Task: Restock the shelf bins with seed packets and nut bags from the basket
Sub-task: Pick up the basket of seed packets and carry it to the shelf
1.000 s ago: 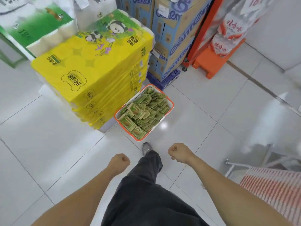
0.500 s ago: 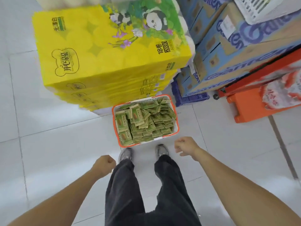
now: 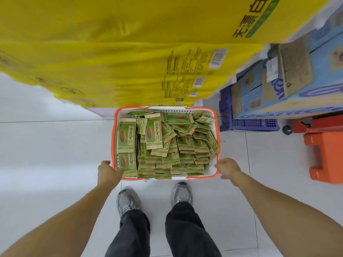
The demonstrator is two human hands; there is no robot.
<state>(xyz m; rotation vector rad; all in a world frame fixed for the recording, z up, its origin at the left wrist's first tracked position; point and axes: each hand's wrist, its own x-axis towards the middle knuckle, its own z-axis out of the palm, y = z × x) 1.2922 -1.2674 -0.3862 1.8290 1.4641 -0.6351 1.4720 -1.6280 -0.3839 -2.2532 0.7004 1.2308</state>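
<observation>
A white basket with an orange rim stands on the tiled floor just ahead of my feet. It is packed with several green and tan seed packets, some standing in rows and some lying loose on top. My left hand is at the basket's near left corner, with its fingers curled over the rim. My right hand grips the rim at the near right corner. No shelf bins are in view.
A tall stack of yellow tissue packs rises right behind the basket. To the right are blue cartons on a purple crate and an orange plastic block. My shoes stand on white tiles.
I have stepped up to the basket and bent over it. Both hands, which hung as empty fists, have reached forward and taken hold of the rim's near corners.
</observation>
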